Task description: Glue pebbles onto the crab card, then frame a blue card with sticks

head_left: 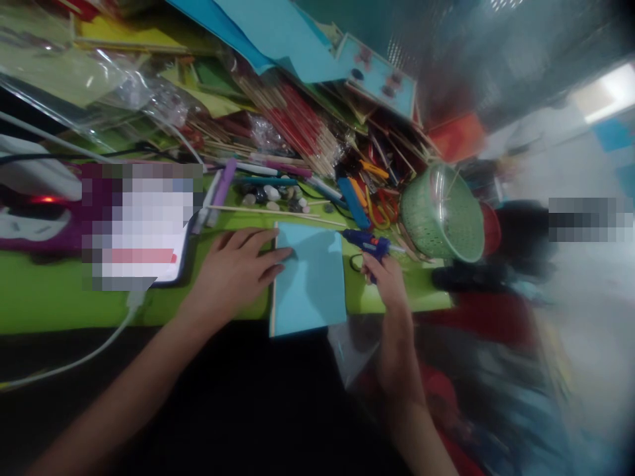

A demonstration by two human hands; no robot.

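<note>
A light blue rectangular board (310,284) lies on the green table, with a thin wooden stick along its left edge. My left hand (243,264) rests on that left edge, its fingers spread and the fingertips on the blue surface. My right hand (384,277) is wrapped round the handle of a dark blue glue gun (371,244), just right of the board. The gun's nozzle points left, at the board's upper right corner. Shadows fall across the board.
Pebbles (270,194), pens, scissors (380,211) and a thin stick (262,211) lie behind the board. A green basket (421,211) stands at the right. A charging phone (143,231) and power strip (32,225) are at the left. Bagged sticks (302,125) pile up behind.
</note>
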